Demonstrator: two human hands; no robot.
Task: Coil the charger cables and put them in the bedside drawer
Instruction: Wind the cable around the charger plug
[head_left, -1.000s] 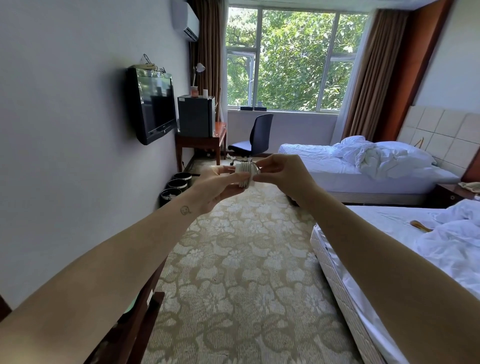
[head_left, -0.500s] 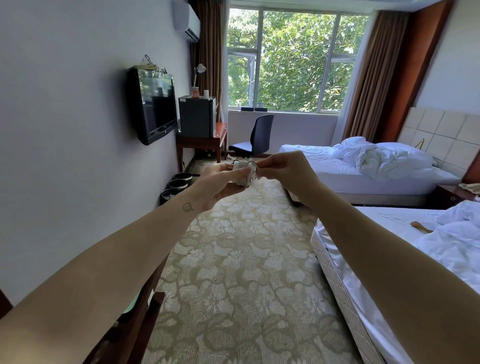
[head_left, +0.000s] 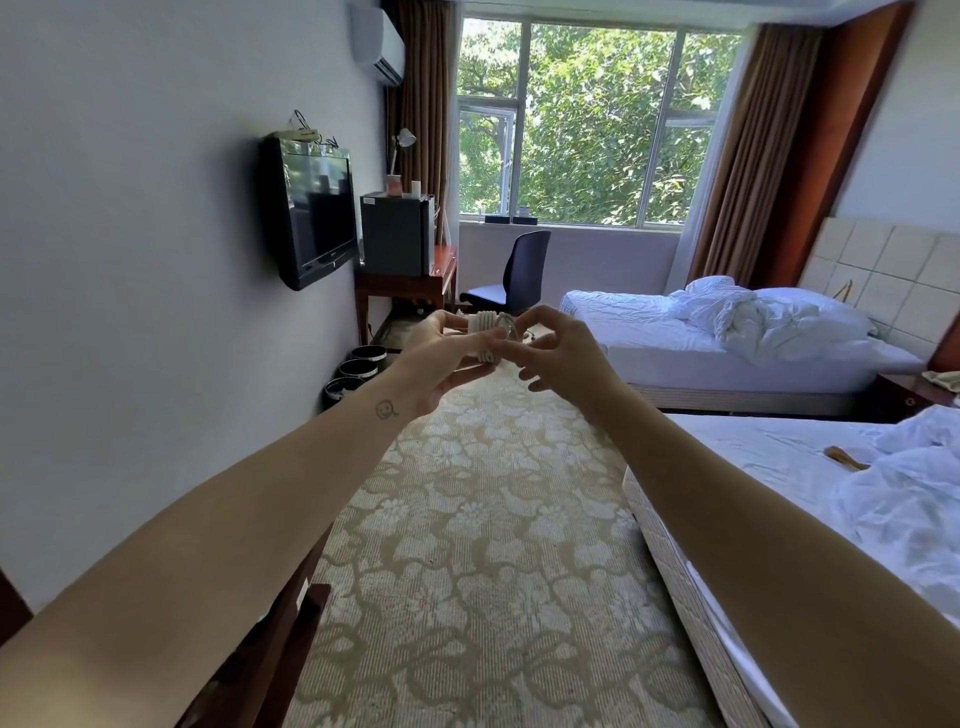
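Note:
A white charger cable (head_left: 485, 332) is wound in tight turns into a small bundle, held out at arm's length over the carpet. My left hand (head_left: 441, 358) grips the bundle from the left, fingers under and around it. My right hand (head_left: 558, 351) pinches the loose loop of cable at the bundle's right side with thumb and forefinger, its other fingers spread. A dark wooden bedside table (head_left: 911, 397) stands between the two beds at the right; no drawer front shows from here.
The near bed (head_left: 691, 571) with crumpled white bedding runs along my right. A second bed (head_left: 701, 358) lies beyond. Dark wooden furniture (head_left: 260, 654) sits low at my left. Wall TV (head_left: 311, 213), desk, chair (head_left: 519, 273) and bins (head_left: 358, 369) line the left wall.
Both hands have stayed in front of me, working the bundle. My right hand's fingers have opened out and now pinch a loop at the bundle's right side.

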